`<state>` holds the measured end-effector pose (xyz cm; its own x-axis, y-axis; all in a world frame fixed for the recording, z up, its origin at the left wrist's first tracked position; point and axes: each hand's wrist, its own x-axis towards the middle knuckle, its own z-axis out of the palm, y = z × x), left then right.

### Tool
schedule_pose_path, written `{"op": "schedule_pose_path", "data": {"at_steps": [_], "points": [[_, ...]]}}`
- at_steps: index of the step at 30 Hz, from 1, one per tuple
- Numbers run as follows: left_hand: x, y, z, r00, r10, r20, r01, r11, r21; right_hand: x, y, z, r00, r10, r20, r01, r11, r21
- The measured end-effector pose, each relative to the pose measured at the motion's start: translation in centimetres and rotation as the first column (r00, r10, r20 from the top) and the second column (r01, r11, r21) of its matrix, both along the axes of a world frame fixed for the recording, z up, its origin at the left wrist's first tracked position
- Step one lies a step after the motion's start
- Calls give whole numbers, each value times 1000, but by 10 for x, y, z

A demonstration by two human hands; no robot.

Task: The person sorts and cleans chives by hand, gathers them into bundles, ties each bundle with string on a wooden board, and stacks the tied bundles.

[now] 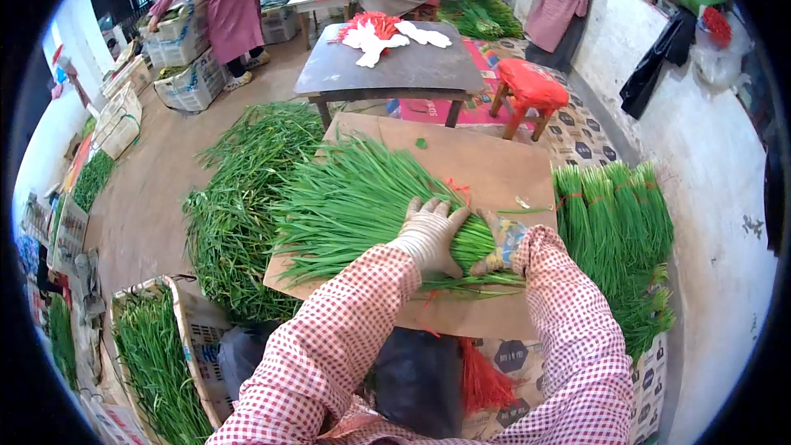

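A wide bunch of long green leaves [354,198] lies on a brown board [494,161], its tips fanned to the left. My left hand [431,232], in a pale glove, rests on the bunch near its stem end with fingers spread. Against the stem ends on the right is my right hand [500,243], in a patterned glove, its fingers apart and partly hidden by the stems. A red tie [458,189] shows just beyond the bunch, and another [428,313] hangs at the board's near edge.
Tied bundles [614,222] lie right of the board; a leaf heap [247,206] lies left. Ahead are a table [329,74] with white gloves and red ties, and a red-covered stool [531,86]. A filled crate [194,346] stands lower left. Another person [218,0] stands behind.
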<state>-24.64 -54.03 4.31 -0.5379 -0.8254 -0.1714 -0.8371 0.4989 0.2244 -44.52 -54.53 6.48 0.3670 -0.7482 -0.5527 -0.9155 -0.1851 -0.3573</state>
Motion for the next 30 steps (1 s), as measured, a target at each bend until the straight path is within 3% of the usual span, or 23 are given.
{"op": "schedule_pose_path", "data": {"at_steps": [1,3,6,8,9,10,13,16,18,20,24,28,30], "points": [[1,0,0,1000,-6,0,6,1000,4,0,0,-2,988,3,152,-13,998,67],[5,2,7,1000,-20,-6,20,1000,20,4,11,-6,996,52,72,-48,997,-54],[5,-7,25,996,-89,19,89,995,41,14,14,14,1000,8,9,-8,999,-43],[-2,-19,26,948,-319,25,320,945,-73,9,11,9,999,34,33,-32,998,-61],[-3,-31,21,936,-350,23,351,935,-53,6,8,2,997,44,62,-41,998,-50],[-5,-39,16,937,-349,24,350,935,-55,5,6,-4,997,46,62,-42,998,-53],[-13,-55,12,941,-323,98,291,923,252,5,8,-12,999,30,40,-24,989,-147],[-13,-49,15,953,-281,117,242,932,270,3,13,-16,989,7,150,16,988,-156],[-12,-36,26,957,-243,161,192,941,279,5,22,-17,991,51,124,-18,968,-251],[-11,-17,31,971,-171,168,124,958,260,9,34,-7,999,28,17,-23,973,-231],[-2,18,17,990,-89,113,82,995,61,19,54,4,979,12,-205,-65,964,-256],[-3,3,13,990,-111,85,100,987,124,12,39,-6,994,57,-90,-80,956,-283],[-5,-9,13,987,-124,101,109,984,143,10,30,-8,997,56,-44,-64,975,-212]]}}
